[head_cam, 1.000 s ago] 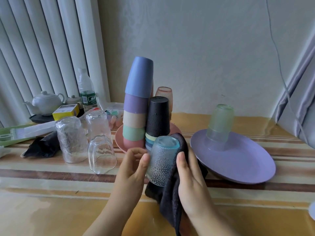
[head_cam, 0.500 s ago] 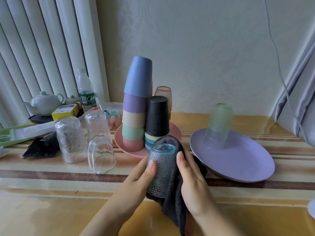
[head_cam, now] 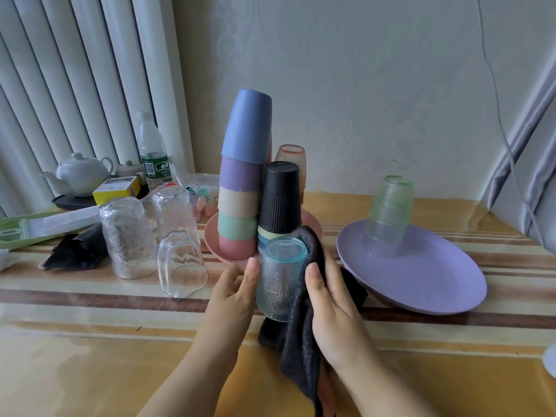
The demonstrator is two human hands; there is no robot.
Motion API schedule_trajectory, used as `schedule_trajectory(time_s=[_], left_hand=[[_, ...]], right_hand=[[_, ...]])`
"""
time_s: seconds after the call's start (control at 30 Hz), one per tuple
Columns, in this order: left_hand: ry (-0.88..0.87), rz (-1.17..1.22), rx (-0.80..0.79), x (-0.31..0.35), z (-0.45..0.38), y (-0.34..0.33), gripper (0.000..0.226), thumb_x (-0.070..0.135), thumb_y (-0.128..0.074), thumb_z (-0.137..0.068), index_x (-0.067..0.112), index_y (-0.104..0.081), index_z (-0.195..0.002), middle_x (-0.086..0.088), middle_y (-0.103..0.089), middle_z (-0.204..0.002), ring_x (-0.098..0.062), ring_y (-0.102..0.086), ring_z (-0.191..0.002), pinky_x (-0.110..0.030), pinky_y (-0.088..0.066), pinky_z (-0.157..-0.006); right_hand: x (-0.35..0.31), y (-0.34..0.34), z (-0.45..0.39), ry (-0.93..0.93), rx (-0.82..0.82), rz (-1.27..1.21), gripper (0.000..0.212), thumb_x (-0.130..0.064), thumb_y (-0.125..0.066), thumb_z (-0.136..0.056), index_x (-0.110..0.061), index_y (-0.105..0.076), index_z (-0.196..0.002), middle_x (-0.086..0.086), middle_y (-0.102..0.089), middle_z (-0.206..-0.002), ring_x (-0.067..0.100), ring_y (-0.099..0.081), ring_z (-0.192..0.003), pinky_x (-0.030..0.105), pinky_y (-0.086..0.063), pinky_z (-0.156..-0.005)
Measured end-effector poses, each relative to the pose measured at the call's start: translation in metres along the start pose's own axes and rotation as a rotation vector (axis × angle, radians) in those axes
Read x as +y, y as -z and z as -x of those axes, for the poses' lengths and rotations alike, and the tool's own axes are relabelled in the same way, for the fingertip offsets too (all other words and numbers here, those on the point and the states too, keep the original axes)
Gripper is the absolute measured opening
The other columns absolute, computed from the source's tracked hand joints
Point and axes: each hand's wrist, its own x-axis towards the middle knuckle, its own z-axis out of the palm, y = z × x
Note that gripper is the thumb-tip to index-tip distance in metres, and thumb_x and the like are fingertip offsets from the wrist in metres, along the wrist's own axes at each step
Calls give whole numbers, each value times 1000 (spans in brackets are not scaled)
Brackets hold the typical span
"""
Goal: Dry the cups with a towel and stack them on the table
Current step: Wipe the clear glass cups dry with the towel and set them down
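both hands grip the upside-down blue glass [head_cam: 281,281], left hand [head_cam: 233,291] bare, right hand [head_cam: 332,308] pressing the towel [head_cam: 296,344].

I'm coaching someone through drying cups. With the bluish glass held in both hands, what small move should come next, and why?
Probably turn the bluish dimpled glass tumbler a little in the left hand. The dark grey towel under the right hand covers only its right side and back; the left face is bare.

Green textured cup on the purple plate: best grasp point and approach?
Grip the green textured cup around its upper wall, coming from above. It stands upside down atop a clear cup on the purple plate, so a side push could likely topple both.
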Motion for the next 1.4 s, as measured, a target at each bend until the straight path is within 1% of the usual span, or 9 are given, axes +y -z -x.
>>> schedule_trajectory(time_s=[0.2, 0.33, 0.53, 0.7, 0.8, 0.9, 1.03, 1.2, 1.4], left_hand=[[-5, -81, -127, 3, 11, -3, 71, 86, -46, -68, 26, -68, -100, -7, -69, -108, -29, -61, -110, -51, -45, -101], [-14, -95, -152, 9, 9, 1, 52, 78, -57, -63, 35, -70, -90, -10, -69, -93, -25, -65, -92, -54, -48, -97], [-49, -118, -256, 11, 11, 4, 68, 81, -59, -63, 21, -68, -95, -10, -66, -92, -20, -60, -90, -58, -43, -97], [13, 74, -154, 6, 0, 8, 84, 86, -59, -56, 25, -68, -112, -3, -71, -114, -22, -66, -110, -44, -51, -95], [141, 235, -190, 12, -3, 7, 83, 83, -58, -60, 22, -66, -115, -4, -73, -110, -19, -69, -104, -36, -56, -87], [210, 169, -113, 9, -5, 6, 81, 82, -54, -57, 24, -67, -112, 2, -75, -104, -15, -70, -96, -39, -55, -87], [-46, -55, 139, 6, 6, 3, 74, 68, -45, -73, -2, -60, -92, -4, -59, -80, -15, -54, -78, -35, -43, -72], [-126, -211, -143, 9, 18, -7, 44, 68, -53, -83, 34, -61, -110, 23, -68, -102, 13, -59, -97, -13, -47, -86], [-71, -192, -407, 12, 11, 6, 45, 53, -64, -86, 30, -56, -123, 10, -70, -115, -5, -65, -108, -23, -52, -86]], right_hand=[[16, 2, -4, 124, -6, 200, 28, -35, -37, -97, -49, -36, -121, -51, -41, -122, -24, -34, -121, -1, -27, -95], [20, 0, -3, 134, -52, 223, 39, -33, -40, -94, -45, -35, -130, -21, -44, -140, -8, -38, -130, 14, -31, -106], [6, 7, -3, -15, -46, 46, 25, -36, -33, -95, -41, -49, -113, -43, -57, -106, -24, -47, -107, -3, -34, -84], [20, 8, -4, -182, -78, 39, 57, -53, -34, -92, -20, -47, -136, -15, -46, -140, -7, -39, -128, 13, -26, -109], [20, 5, -1, -211, -60, 13, 34, -43, -33, -93, -38, -41, -126, -36, -42, -122, -23, -37, -112, -7, -25, -90], [17, 1, -1, -145, -17, -1, 35, -53, -35, -82, -46, -47, -114, -37, -46, -121, -23, -40, -116, -5, -27, -92], [14, -4, 0, -45, 12, 5, 30, -45, -35, -85, -50, -43, -113, -40, -44, -120, -29, -39, -111, -6, -28, -88], [14, -2, 1, -16, 77, 39, 28, -45, -33, -84, -54, -36, -111, -48, -40, -110, -36, -37, -101, -8, -27, -81], [11, 7, -3, 101, 32, 125, 21, -31, -40, -97, -36, -52, -113, -30, -60, -109, -8, -53, -110, 6, -37, -89]])
